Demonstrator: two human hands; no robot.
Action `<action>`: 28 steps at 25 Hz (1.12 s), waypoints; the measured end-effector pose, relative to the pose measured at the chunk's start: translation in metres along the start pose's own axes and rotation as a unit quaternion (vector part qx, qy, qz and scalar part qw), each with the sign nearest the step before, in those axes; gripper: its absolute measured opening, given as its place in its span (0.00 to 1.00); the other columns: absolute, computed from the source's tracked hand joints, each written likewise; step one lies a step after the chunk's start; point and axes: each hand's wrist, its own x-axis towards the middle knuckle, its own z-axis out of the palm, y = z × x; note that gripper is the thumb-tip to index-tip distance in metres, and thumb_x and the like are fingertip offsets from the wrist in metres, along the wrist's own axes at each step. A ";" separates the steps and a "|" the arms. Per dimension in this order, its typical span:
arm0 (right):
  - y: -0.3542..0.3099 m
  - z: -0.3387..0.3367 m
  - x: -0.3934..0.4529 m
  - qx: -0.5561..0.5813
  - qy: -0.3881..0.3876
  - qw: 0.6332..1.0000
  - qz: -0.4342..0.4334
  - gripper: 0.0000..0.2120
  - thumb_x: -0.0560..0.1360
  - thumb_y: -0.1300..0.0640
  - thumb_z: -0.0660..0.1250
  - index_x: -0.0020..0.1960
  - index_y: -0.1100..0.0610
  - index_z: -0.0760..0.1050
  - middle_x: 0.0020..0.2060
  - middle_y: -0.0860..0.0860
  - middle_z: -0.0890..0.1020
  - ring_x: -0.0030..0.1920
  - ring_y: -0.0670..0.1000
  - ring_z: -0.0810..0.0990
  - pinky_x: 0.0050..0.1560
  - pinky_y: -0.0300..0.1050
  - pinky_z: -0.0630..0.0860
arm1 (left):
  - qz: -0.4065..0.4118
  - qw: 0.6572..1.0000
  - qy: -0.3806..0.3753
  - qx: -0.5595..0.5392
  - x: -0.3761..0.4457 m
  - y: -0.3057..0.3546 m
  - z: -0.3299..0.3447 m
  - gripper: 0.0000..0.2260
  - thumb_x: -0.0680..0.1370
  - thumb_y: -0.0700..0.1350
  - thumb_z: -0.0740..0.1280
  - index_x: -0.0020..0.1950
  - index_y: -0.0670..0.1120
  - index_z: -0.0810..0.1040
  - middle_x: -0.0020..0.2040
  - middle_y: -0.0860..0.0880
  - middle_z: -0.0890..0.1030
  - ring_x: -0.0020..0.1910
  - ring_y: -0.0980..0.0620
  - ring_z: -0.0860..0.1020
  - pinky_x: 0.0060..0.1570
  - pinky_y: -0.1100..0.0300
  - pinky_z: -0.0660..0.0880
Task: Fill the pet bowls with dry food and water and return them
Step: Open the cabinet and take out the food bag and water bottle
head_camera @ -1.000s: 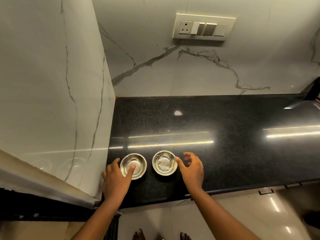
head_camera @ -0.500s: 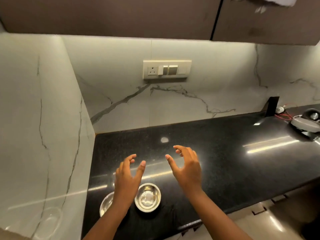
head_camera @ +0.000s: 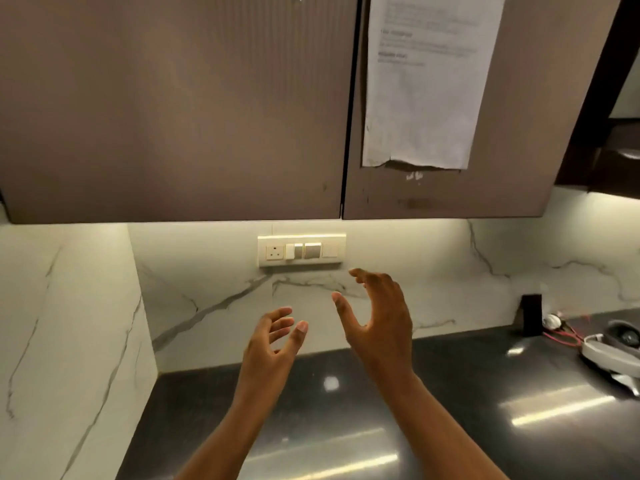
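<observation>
Both of my hands are raised in the air above the black countertop [head_camera: 450, 393], in front of the marble backsplash. My left hand [head_camera: 273, 344] is open with fingers spread and holds nothing. My right hand [head_camera: 377, 317] is a little higher, also open and empty, its fingertips just below the switch panel [head_camera: 301, 250]. Two brown wall cabinet doors [head_camera: 180, 109] hang closed above the hands. The steel pet bowls are out of view, below the frame.
A white paper sheet [head_camera: 422, 81] is stuck on the right cabinet door. At the far right of the counter lie a white device [head_camera: 609, 355], red wires [head_camera: 564, 336] and a small black block [head_camera: 531, 315]. A marble side wall [head_camera: 69, 341] closes the left.
My hands let go of the two steel bowls on the counter and rose up toward the cabinets. The view tilted upward, so the bowls dropped out of frame.
</observation>
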 end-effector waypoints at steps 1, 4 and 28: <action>0.004 -0.006 0.017 -0.011 0.007 1.000 -0.011 0.24 0.75 0.40 0.70 0.65 0.53 0.78 0.59 0.49 0.83 0.58 0.47 0.81 0.59 0.33 0.73 | 0.011 1.000 0.008 -0.002 0.009 0.017 0.012 0.25 0.70 0.61 0.65 0.65 0.55 0.70 0.63 0.52 0.77 0.61 0.52 0.78 0.56 0.60 0.78; 0.016 -0.019 0.061 -0.037 0.012 0.999 -0.036 0.28 0.75 0.42 0.71 0.70 0.53 0.75 0.67 0.53 0.80 0.65 0.52 0.79 0.65 0.34 0.68 | 0.045 0.998 0.036 0.000 0.037 0.061 0.046 0.31 0.69 0.63 0.65 0.70 0.54 0.69 0.64 0.56 0.74 0.63 0.55 0.75 0.60 0.55 0.77; 0.073 -0.012 0.100 -0.130 0.051 0.967 -0.213 0.33 0.71 0.65 0.76 0.75 0.58 0.72 0.74 0.60 0.72 0.75 0.62 0.70 0.73 0.55 0.69 | -0.072 0.935 0.025 -0.347 0.084 0.130 0.116 0.12 0.76 0.51 0.70 0.58 0.53 0.76 0.58 0.48 0.83 0.59 0.47 0.81 0.57 0.52 0.77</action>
